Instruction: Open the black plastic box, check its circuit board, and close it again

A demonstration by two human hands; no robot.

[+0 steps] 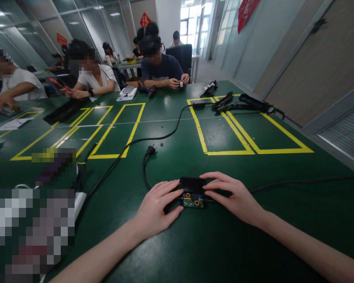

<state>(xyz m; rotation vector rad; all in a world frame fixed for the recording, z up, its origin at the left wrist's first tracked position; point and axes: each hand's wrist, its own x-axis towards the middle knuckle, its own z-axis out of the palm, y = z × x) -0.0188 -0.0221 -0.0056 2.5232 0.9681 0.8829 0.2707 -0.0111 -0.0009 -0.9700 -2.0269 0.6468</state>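
On the green table in front of me lies a small opened electronics case. Its black cover [191,184] sits at the far side, and nearer to me a circuit board [194,200] with copper ring coils and coloured wires lies bare. My left hand [159,204] grips the left edge, fingers on the cover and thumb by the board's near corner. From the other side, my right hand [231,194] holds the cover's right edge between curved fingers and thumb. Black cables run out from both sides of the case. Whether the cover touches the board is unclear.
A power plug [150,149] lies beyond my left hand. A long black cable [162,137] crosses the green table [171,255], which bears yellow tape outlines [230,153]. Black clamp-like tools [244,104] lie far right. Blurred items stand at left. Several people sit opposite.
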